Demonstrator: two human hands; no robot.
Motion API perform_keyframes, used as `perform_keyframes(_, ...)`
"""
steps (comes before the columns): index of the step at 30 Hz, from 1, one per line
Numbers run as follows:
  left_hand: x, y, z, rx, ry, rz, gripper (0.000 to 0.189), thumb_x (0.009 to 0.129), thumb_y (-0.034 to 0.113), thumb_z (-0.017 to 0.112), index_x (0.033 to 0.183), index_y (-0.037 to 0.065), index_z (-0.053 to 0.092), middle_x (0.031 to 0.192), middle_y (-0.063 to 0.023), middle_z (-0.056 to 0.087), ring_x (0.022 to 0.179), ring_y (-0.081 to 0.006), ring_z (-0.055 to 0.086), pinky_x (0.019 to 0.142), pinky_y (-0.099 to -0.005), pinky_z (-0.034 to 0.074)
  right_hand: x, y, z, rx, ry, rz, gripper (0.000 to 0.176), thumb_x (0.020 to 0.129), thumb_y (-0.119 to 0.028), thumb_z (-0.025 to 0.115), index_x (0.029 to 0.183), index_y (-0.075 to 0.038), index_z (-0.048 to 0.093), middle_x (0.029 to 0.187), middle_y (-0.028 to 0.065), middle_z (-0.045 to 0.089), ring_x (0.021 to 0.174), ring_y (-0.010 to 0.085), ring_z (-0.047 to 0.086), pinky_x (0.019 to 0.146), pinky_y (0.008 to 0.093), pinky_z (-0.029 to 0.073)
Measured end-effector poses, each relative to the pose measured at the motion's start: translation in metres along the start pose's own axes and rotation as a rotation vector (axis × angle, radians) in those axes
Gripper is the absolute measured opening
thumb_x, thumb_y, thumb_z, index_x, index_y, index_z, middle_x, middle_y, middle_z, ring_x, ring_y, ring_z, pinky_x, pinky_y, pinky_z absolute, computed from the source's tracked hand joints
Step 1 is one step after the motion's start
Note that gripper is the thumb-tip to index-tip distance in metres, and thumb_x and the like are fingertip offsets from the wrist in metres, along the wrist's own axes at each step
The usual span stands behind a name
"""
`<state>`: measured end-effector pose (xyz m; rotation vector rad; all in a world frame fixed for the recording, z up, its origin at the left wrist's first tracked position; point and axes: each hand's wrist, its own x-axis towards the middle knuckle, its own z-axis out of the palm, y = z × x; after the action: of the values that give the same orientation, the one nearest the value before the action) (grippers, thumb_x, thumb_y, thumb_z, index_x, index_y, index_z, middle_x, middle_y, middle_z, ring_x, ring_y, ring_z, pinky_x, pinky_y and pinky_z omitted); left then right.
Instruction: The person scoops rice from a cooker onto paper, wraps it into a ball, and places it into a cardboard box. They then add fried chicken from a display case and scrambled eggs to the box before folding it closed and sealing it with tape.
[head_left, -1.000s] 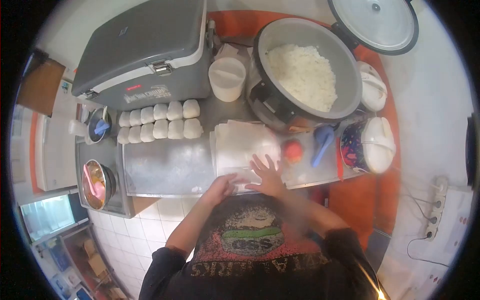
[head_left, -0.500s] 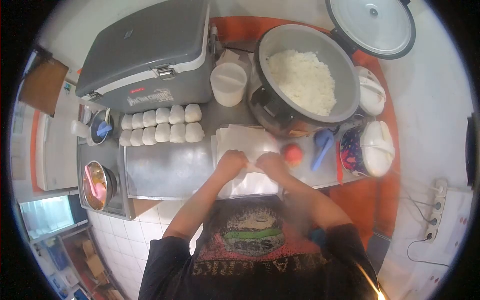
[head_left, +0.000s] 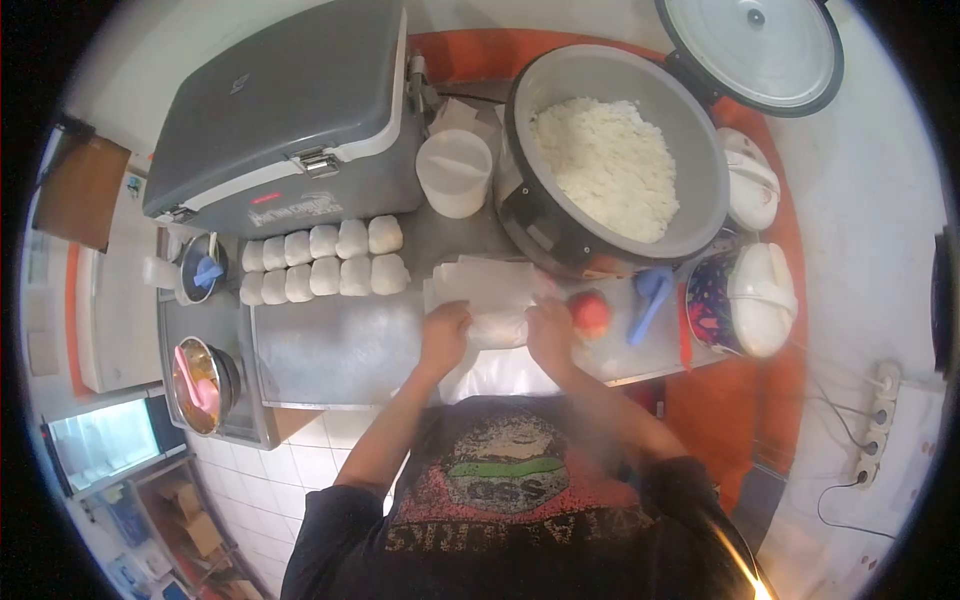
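My left hand (head_left: 445, 332) and my right hand (head_left: 549, 330) are at the two sides of a sheet of wrapping paper (head_left: 497, 328), fingers closed on its side edges. The paper looks folded over into a bundle; what is inside it is hidden. Under and behind it lies a stack of white paper sheets (head_left: 485, 275). Just right of my right hand sits a round red-and-tan thing (head_left: 589, 313), too blurred to name. A blue rice scoop (head_left: 650, 300) rests farther right.
Two rows of white wrapped parcels (head_left: 325, 260) line the counter below a grey cooler box (head_left: 290, 120). An open rice cooker (head_left: 520, 215) holds white rice (head_left: 610, 170). Bowls with a pink spoon (head_left: 203, 392) and a blue scoop (head_left: 207, 272) stand left; a patterned container (head_left: 712, 300) stands right.
My hands have moved apart, from nearly together at the middle of the paper to its left and right sides. The view has shifted slightly.
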<state>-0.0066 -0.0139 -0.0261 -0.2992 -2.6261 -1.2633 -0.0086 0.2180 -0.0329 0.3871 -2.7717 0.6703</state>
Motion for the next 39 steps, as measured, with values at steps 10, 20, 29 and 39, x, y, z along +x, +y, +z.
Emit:
perform_keyframes(10, -0.019, -0.01, 0.032, 0.079, -0.029, -0.181, 0.008, 0.084, 0.006, 0.061, 0.09, 0.003, 0.067, 0.094, -0.0216, 0.066, 0.084, -0.042, 0.063, 0.076, -0.0499, 0.05, -0.008, -0.015, 0.029, 0.291, -0.01, 0.387, 0.015, 0.084, -0.011, 0.061, 0.097, -0.004, 0.065, 0.091, 0.0142, 0.066, 0.094, 0.0332, 0.063, 0.082, 0.0479, 0.049)
perform_keyframes(20, -0.033, 0.004, -0.001, 0.36, -0.249, 0.059, 0.028, 0.078, 0.008, 0.06, 0.102, 0.011, 0.073, 0.095, -0.0112, 0.056, 0.092, -0.0306, 0.054, 0.081, -0.0431, 0.044, -0.023, -0.007, -0.014, 0.121, -0.094, -0.089, 0.033, 0.076, -0.004, 0.062, 0.108, -0.007, 0.071, 0.1, 0.0092, 0.068, 0.101, 0.03, 0.061, 0.092, 0.0426, 0.047)
perform_keyframes(29, -0.006, -0.039, 0.002, 0.324, -0.549, -0.039, 0.028, 0.079, 0.01, 0.059, 0.101, 0.015, 0.075, 0.099, -0.0063, 0.061, 0.103, -0.0295, 0.053, 0.087, -0.0456, 0.041, 0.006, 0.006, 0.004, 0.136, -0.509, 0.365, 0.024, 0.081, -0.005, 0.058, 0.105, -0.006, 0.063, 0.091, 0.0142, 0.07, 0.1, 0.0366, 0.066, 0.085, 0.0494, 0.051)
perform_keyframes(39, 0.01, 0.003, 0.024, 0.638, -0.223, -0.001, 0.009, 0.077, 0.013, 0.061, 0.082, 0.013, 0.068, 0.091, -0.0065, 0.061, 0.092, -0.0257, 0.056, 0.076, -0.044, 0.042, 0.031, 0.008, 0.055, -0.22, -0.677, 0.378, 0.028, 0.092, -0.023, 0.056, 0.106, -0.003, 0.07, 0.108, 0.0206, 0.069, 0.102, 0.0378, 0.069, 0.085, 0.047, 0.057)
